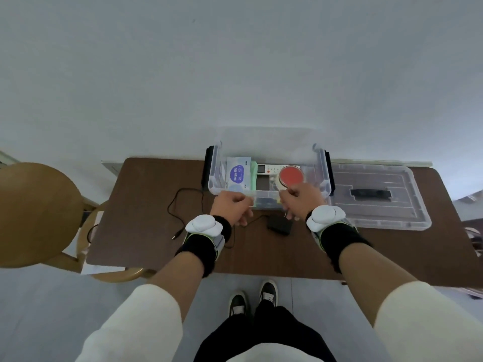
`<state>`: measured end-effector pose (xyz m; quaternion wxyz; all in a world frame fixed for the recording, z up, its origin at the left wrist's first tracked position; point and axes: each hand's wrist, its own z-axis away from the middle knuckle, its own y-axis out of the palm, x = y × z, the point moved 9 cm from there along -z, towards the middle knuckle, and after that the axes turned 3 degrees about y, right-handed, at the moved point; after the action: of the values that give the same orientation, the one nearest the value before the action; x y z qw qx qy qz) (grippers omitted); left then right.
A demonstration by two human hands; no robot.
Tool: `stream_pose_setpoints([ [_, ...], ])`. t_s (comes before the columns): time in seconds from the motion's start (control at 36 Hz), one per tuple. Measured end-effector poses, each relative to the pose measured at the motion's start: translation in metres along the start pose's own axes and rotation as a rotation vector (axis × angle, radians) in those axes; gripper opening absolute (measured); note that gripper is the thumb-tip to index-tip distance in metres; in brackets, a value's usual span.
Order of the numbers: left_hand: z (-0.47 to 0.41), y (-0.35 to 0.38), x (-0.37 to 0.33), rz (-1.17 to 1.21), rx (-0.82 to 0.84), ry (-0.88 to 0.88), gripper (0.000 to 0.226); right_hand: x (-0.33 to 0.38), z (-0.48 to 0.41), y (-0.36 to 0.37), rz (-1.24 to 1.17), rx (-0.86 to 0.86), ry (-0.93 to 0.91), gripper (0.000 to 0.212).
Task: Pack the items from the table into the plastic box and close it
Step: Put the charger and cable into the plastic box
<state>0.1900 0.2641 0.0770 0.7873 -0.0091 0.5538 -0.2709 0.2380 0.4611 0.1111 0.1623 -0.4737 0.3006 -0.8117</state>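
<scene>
Grips curled, left hand (231, 207) and right hand (300, 202) at plastic box (214, 173) rim

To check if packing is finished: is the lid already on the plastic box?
No, the lid lies flat on the table, to the right of the open plastic box.

A single wide-angle head-worn camera looks steeply down and forward from close above the desk (146, 205), the wearer's shoes (252, 299) in view.
</scene>
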Motion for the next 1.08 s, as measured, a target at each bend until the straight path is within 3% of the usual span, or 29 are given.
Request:
stream_pose_setpoints([
  [0.17,-0.003,0.008,0.016,-0.083,0.028,0.047,0.01,-0.027,0.015,0.014,-0.028,0.0,0.105,0.029],
  [0.36,-0.013,0.03,0.029,-0.189,0.114,0.087,0.023,-0.061,0.018,0.03,-0.001,0.001,0.192,0.018],
  [0.64,-0.033,0.062,0.065,-0.232,0.176,0.031,0.033,-0.109,0.005,0.056,0.08,0.089,0.29,0.05],
  [1.08,-0.06,0.088,0.089,-0.315,0.203,-0.05,0.045,-0.14,-0.033,0.086,0.145,0.19,0.267,0.053],
])
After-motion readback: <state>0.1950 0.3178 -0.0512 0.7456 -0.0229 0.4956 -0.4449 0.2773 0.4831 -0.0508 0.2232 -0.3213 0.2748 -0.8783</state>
